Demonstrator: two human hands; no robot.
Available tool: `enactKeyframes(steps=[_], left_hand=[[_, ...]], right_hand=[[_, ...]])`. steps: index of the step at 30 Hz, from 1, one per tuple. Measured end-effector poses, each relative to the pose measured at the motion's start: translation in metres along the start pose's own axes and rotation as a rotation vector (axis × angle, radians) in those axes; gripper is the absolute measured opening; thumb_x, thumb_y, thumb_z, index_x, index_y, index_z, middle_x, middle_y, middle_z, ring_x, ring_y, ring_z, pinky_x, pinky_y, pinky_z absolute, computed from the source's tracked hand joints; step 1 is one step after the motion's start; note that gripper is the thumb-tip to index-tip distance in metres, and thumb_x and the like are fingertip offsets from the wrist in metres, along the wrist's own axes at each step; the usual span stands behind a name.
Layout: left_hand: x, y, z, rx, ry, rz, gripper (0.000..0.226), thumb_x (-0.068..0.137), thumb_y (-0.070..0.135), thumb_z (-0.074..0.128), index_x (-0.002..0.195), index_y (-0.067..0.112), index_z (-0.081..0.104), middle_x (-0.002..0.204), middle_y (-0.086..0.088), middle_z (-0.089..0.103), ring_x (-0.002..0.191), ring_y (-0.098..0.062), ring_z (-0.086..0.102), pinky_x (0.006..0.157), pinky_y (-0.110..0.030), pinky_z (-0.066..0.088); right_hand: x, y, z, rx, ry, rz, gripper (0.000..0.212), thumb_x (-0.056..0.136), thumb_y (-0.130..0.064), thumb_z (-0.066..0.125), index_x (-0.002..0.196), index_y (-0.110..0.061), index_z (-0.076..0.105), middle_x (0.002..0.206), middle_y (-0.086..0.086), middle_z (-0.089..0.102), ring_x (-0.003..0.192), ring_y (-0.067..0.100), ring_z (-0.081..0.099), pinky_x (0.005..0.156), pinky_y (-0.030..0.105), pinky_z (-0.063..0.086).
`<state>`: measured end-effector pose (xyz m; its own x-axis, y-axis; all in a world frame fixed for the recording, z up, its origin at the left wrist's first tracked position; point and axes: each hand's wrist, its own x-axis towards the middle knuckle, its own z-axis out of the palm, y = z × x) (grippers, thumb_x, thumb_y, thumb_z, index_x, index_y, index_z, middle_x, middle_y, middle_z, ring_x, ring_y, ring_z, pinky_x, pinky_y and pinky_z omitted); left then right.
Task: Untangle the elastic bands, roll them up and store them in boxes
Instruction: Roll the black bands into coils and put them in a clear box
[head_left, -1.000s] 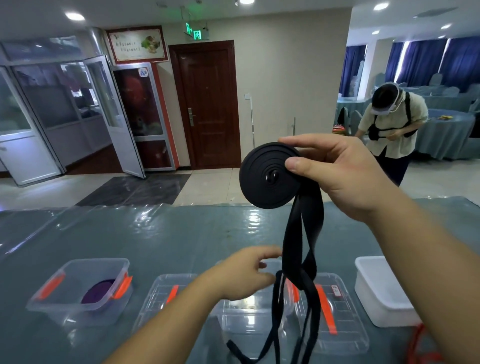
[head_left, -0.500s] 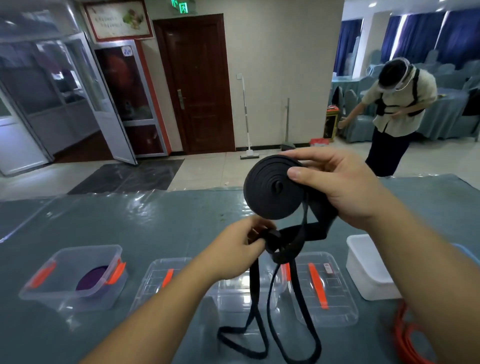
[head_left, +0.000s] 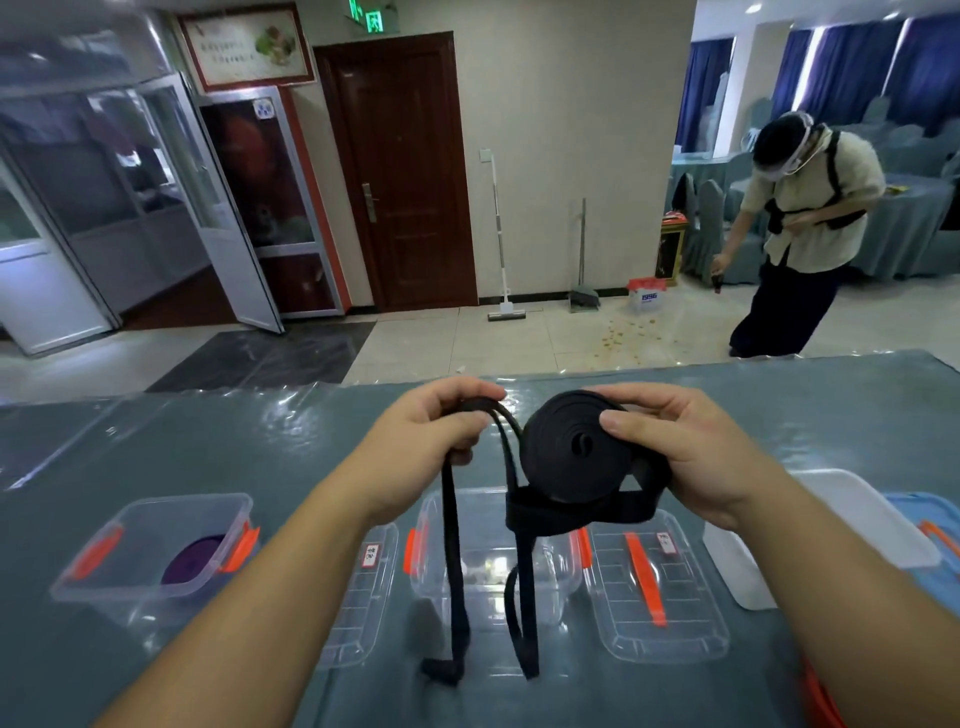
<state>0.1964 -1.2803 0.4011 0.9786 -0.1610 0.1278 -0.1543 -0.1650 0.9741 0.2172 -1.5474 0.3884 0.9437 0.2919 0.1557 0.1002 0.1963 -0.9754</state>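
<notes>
Ideally, right hand (head_left: 691, 457) pinching the black roll (head_left: 576, 449) stays firm while left hand (head_left: 431, 436), gripping the loose band (head_left: 452, 519), feeds it taut.

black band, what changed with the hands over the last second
The left hand, which a second ago reached open toward the hanging tail, has taken hold of the loose black band and lifted it beside the roll. The right hand has brought the black roll down from chest height to just above the table. The right hand's grip on the roll is unchanged, and the boxes have not moved.
</notes>
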Motion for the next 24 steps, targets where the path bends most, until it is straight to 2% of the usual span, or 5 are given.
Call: enactKeyframes(steps=[5, 8, 16, 21, 24], left_hand=[[0.003, 0.015, -0.008, -0.262, 0.070, 0.116, 0.031, 0.100, -0.008, 0.050, 0.116, 0.009, 0.071, 0.071, 0.004, 0.048, 0.063, -0.011, 0.041, 0.057, -0.024, 0.036], [0.008, 0.027, -0.012, -0.302, 0.172, 0.180, 0.029, 0.101, -0.005, 0.050, 0.116, 0.009, 0.069, 0.072, 0.003, 0.047, 0.063, -0.011, 0.041, 0.057, -0.025, 0.035], [0.019, 0.052, -0.018, -0.248, 0.425, 0.251, 0.030, 0.106, 0.010, 0.053, 0.112, 0.029, 0.076, 0.097, -0.006, 0.061, 0.086, -0.013, 0.062, 0.076, -0.032, 0.058], [0.038, 0.050, -0.021, -0.274, 0.647, 0.190, 0.026, 0.109, 0.013, 0.050, 0.118, 0.023, 0.071, 0.113, -0.010, 0.068, 0.093, -0.015, 0.065, 0.069, -0.025, 0.057], [0.045, 0.046, -0.030, -0.305, 0.778, 0.158, 0.024, 0.109, 0.014, 0.049, 0.119, 0.022, 0.069, 0.123, -0.014, 0.070, 0.099, -0.018, 0.068, 0.068, -0.023, 0.058]], right_hand=[[-0.001, 0.032, -0.014, -0.005, 0.042, 0.123, 0.037, 0.079, -0.011, 0.074, 0.116, -0.008, 0.077, 0.111, 0.020, 0.078, 0.107, 0.037, 0.075, 0.093, 0.043, 0.061], [-0.002, 0.049, -0.016, 0.056, 0.059, 0.184, 0.035, 0.081, -0.009, 0.073, 0.116, -0.005, 0.077, 0.115, 0.021, 0.077, 0.110, 0.037, 0.073, 0.093, 0.040, 0.061], [-0.009, 0.082, -0.022, 0.098, -0.038, 0.334, 0.031, 0.089, -0.004, 0.066, 0.118, -0.003, 0.076, 0.119, 0.024, 0.074, 0.114, 0.039, 0.071, 0.093, 0.040, 0.062], [-0.016, 0.098, -0.032, 0.249, 0.015, 0.361, 0.033, 0.083, -0.006, 0.064, 0.113, 0.001, 0.077, 0.119, 0.028, 0.073, 0.101, 0.033, 0.076, 0.089, 0.038, 0.063], [-0.023, 0.113, -0.042, 0.333, 0.025, 0.379, 0.046, 0.074, -0.007, 0.076, 0.118, 0.003, 0.074, 0.121, 0.029, 0.072, 0.097, 0.033, 0.076, 0.084, 0.039, 0.064]])
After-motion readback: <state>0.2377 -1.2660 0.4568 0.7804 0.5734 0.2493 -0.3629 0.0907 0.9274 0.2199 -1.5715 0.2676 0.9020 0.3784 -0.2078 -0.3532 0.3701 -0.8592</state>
